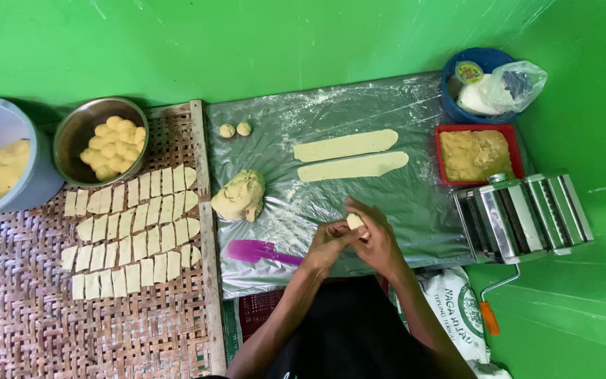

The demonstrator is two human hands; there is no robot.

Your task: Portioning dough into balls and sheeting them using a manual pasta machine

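Note:
Both my hands meet over the floured plastic sheet [401, 203]. My left hand [325, 245] and my right hand [376, 238] together pinch a small pale piece of dough [354, 221]. Left of them lies a large lump of yellow dough [240, 196] and a purple spatula [257, 251]. Two long flat dough strips [348, 156] lie side by side farther back. Two small dough balls [236, 129] sit near the sheet's far left corner.
A woven tray [50, 316] at the left carries several rows of cut dough rectangles [135, 228]. Behind it stand a metal bowl of dough balls [103, 142] and a grey tub with dough [1, 165]. A pasta roller [520, 217], red container [478, 154] and blue bowl [482, 81] stand at right.

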